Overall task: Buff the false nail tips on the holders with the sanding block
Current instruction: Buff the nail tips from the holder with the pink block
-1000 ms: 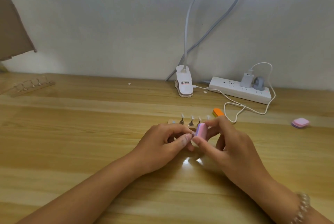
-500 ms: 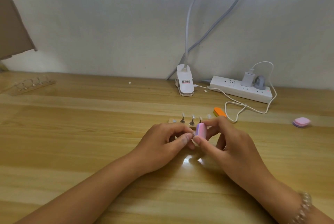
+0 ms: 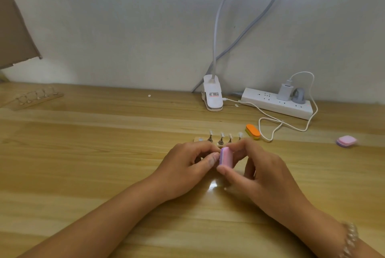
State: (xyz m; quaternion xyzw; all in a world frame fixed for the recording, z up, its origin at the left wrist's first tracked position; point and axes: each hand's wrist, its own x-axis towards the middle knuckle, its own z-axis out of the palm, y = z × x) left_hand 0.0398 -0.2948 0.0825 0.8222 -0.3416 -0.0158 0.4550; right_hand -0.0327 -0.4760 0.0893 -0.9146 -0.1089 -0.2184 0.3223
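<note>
My right hand (image 3: 258, 174) pinches a small pink and lilac sanding block (image 3: 226, 157) between thumb and fingers, held on edge. My left hand (image 3: 187, 166) is curled beside it, fingertips pinched together against the block's left side; what it pinches is hidden by the fingers. Just behind both hands a wooden holder base (image 3: 198, 139) carries several small stands with clear nail tips (image 3: 221, 135) upright in a row.
An orange and yellow sanding block (image 3: 252, 131) lies right of the holder row, beside a white cable (image 3: 270, 130). A pink block (image 3: 346, 140) lies far right. A lamp clip (image 3: 212, 96) and power strip (image 3: 277, 104) sit by the wall. A second holder rack (image 3: 35, 97) is far left.
The hands stay in the same place; the pink block shifts only slightly against the left fingertips. Nothing else on the table has moved.
</note>
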